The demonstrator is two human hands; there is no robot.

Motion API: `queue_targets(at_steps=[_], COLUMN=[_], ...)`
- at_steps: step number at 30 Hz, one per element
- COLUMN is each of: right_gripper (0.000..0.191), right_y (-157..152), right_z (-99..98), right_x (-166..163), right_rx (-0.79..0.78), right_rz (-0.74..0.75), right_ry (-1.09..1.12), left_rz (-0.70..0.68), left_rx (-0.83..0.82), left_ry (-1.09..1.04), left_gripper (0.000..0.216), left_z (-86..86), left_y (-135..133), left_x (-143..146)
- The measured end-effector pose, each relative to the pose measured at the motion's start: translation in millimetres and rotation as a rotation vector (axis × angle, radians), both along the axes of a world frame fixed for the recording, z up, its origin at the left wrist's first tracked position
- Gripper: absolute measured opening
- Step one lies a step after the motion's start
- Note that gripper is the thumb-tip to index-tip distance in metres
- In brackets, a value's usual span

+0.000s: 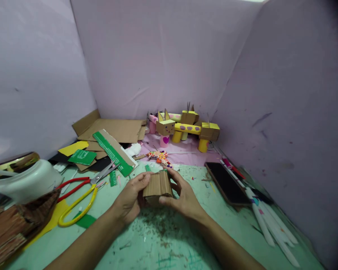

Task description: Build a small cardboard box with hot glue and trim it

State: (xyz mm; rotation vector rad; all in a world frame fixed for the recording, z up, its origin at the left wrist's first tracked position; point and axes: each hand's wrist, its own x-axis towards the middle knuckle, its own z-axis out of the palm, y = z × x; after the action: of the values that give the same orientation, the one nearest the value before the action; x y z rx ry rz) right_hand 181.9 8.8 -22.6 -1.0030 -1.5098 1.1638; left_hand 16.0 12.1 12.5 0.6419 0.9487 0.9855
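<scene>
A small folded cardboard box (158, 185), brown with ridges across its top face, is held just above the green tabletop at the middle of the view. My left hand (133, 193) grips its left side, the thumb lying along the upper edge. Around the right side curls my right hand (186, 193), with its thumb at the lower front edge and its index finger at the top back corner. Beyond the box lies a glue gun (159, 155) covered in a colourful dotted pattern. The underside of the box is hidden.
Scissors with red and yellow handles (91, 183) lie left, beside cardboard scraps (112, 150) and a white pot (28, 182). Cardboard animal figures (188, 129) stand at the back. On the right are a phone (227, 183) and white markers (266, 221). Brown crumbs litter the table (146, 247).
</scene>
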Motion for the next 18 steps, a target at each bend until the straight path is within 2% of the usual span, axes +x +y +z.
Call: queue_targets(at_steps=[2, 5, 10, 15, 18], right_gripper=[0.083, 0.074, 0.063, 0.062, 0.071], right_y=[0, 1, 2, 3, 4], right_z=[-0.5, -0.9, -0.3, -2.0, -2.8], right_x=[0, 0, -1, -2, -1], right_rx=[-0.063, -0.077, -0.054, -0.043, -0.07], right_rz=[0.001, 0.004, 0.001, -0.014, 0.01], right_ry=[0.059, 0.164, 0.239, 0.265, 0.26], left_rz=[-0.039, -0.137, -0.313, -0.29, -0.284], left_rx=[0.015, 0.079, 0.34, 0.405, 0.413], left_ry=[0.016, 0.01, -0.012, 0.135, 0.187], left_gripper=[0.037, 0.052, 0.076, 0.067, 0.062], left_z=[-0.7, -2.6, -10.9, -11.7, -6.9], left_y=[0, 0, 3, 6, 5], left_x=[-1, -5, -14, -16, -17])
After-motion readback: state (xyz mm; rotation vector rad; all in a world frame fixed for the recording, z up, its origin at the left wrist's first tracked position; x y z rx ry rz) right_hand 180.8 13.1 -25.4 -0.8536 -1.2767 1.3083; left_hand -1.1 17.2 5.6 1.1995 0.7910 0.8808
